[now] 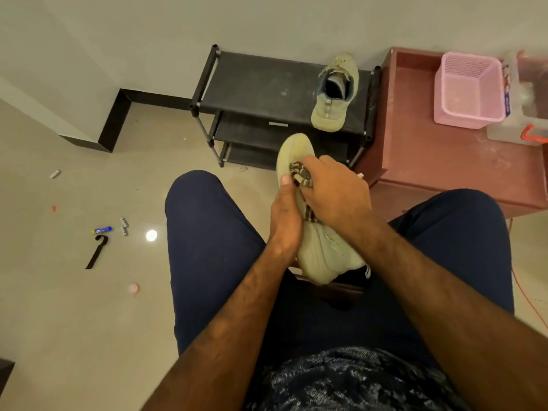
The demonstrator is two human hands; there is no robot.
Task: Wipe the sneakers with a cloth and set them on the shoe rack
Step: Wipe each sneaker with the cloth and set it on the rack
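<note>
- From my remote seat I see the left hand (284, 223) clamped along the side of a pale beige fabric sneaker (324, 253). The thumb lies over the upper and the other fingers are hidden beneath the shoe.
- The right hand (336, 197) is closed round a brown-and-white patterned cloth (299, 174), which is bunched under the fingers and pressed onto the sneaker's forefoot.
- That sneaker sits just above the centre of my view, between knees in navy blue trousers (207, 232). Its toe points to 12 o'clock and its heel to 6 o'clock.
- A second pale beige sneaker (335, 96) stands at 1 o'clock on the top shelf of a black three-tier shoe rack (255, 81). It is at the rack's right end, with its heel towards me and its laces loose.
- The held sneaker's toe overlaps the rack's lower shelves in my view, and I cannot tell whether they touch.
- At 2 o'clock, just beside the rack, is a reddish-brown wooden cabinet (430, 164).
- On the cabinet are a pink plastic mesh basket (468, 90) and, further right, a clear plastic box with an orange latch (525, 132).
- At 9 o'clock, on the glossy beige tiled floor (74, 321), lie a blue and yellow tube (102, 230), a black strap (96, 253), a few small white cylinders (124, 226) and a round pink cap (133, 288). All are well apart from the rack.
</note>
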